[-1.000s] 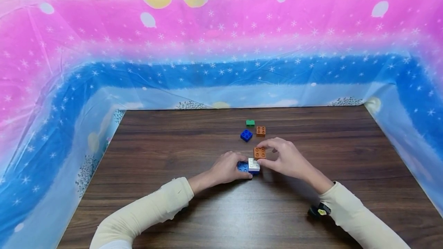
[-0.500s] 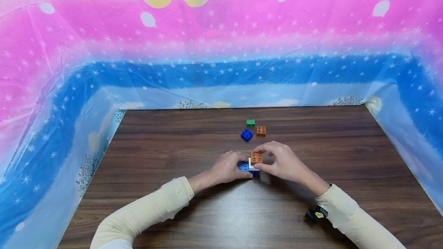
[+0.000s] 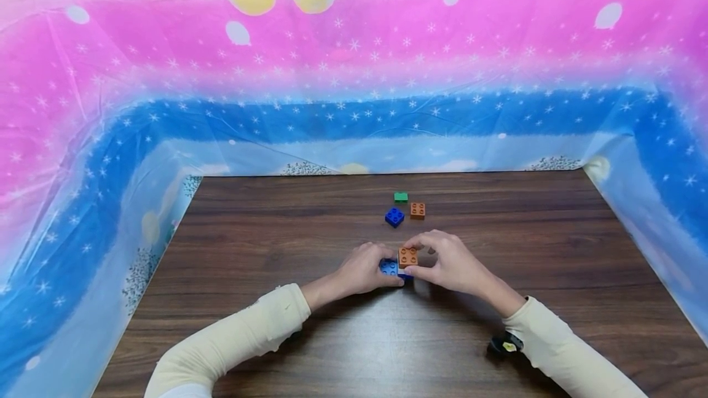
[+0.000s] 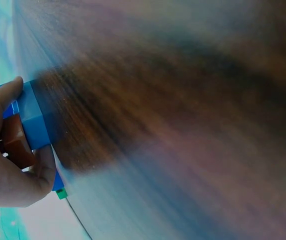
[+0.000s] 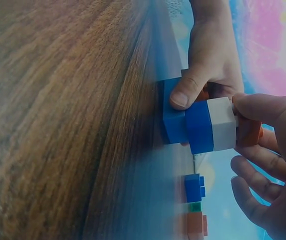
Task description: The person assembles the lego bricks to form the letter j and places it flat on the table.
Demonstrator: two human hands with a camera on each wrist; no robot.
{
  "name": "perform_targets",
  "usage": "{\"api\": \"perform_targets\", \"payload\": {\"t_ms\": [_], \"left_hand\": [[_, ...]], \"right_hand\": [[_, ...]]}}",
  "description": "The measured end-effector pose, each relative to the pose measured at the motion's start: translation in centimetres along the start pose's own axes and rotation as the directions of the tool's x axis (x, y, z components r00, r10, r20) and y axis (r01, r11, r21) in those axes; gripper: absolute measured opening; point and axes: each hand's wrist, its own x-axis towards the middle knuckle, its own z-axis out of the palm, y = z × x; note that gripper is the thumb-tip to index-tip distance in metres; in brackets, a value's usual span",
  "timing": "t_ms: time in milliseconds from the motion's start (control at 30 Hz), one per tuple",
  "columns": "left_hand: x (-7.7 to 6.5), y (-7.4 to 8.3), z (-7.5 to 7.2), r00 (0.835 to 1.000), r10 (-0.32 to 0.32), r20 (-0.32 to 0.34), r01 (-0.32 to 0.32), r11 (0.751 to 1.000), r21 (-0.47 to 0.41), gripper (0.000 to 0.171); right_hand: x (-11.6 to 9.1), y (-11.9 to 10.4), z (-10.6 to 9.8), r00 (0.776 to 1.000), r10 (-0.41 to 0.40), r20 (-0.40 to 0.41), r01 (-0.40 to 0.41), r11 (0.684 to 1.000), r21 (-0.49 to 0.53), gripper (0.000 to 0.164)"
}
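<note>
Orange brick (image 3: 408, 257), four-studded, is positioned directly over the white brick (image 5: 222, 124), the reference for all places below. Right hand (image 3: 453, 265): grasping the orange brick, thumb on one side wall, a finger opposite. Left hand (image 3: 362, 268): grasping the light blue brick (image 5: 174, 117), which forms the lowest layer, below the white brick and offset toward the left hand. Dark blue brick (image 5: 199, 127): directly beneath the white brick. Brown-orange piece (image 4: 17, 142): within the left hand's grasp, left of the white brick, largely hidden.

Joint: in the right wrist view a stud appears to show between the white brick and the orange brick; full seating cannot be confirmed.

Handling assessment: the orange brick is judged light, rigid hard plastic, unlikely to break or deform. Smooth walls may slip slightly under oblique pressure. Recommended hold: opposite side walls, near the upper edge, keeping fingertips off the underside; press squarely on the studs. The light blue brick is best braced low, as force off-centre could tip the assembly.

Loose blue brick (image 3: 394, 217), green brick (image 3: 401, 198) and spare orange brick (image 3: 417, 210): on the table (image 3: 265, 214), beyond the white brick, apart from it.
</note>
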Motion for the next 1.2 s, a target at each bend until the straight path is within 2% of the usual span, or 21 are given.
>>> {"api": "perform_targets", "payload": {"t_ms": [367, 833, 1200], "left_hand": [[-0.06, 0.05, -0.04, 1.000, 0.006, -0.013, -0.006, 1.000, -0.004, 0.038], [0.03, -0.16, 0.18, 1.000, 0.010, -0.013, -0.010, 1.000, 0.011, 0.040], [0.01, -0.12, 0.09, 1.000, 0.011, -0.009, -0.011, 1.000, 0.008, 0.040]], "right_hand": [[0.12, -0.11, 0.18, 1.000, 0.029, 0.007, -0.029, 0.999, 0.032, 0.030], [0.18, -0.32, 0.28, 0.999, 0.039, 0.015, -0.040, 0.998, 0.050, 0.029], [0.23, -0.38, 0.32, 1.000, 0.009, 0.005, -0.008, 0.999, -0.046, 0.030]]}}
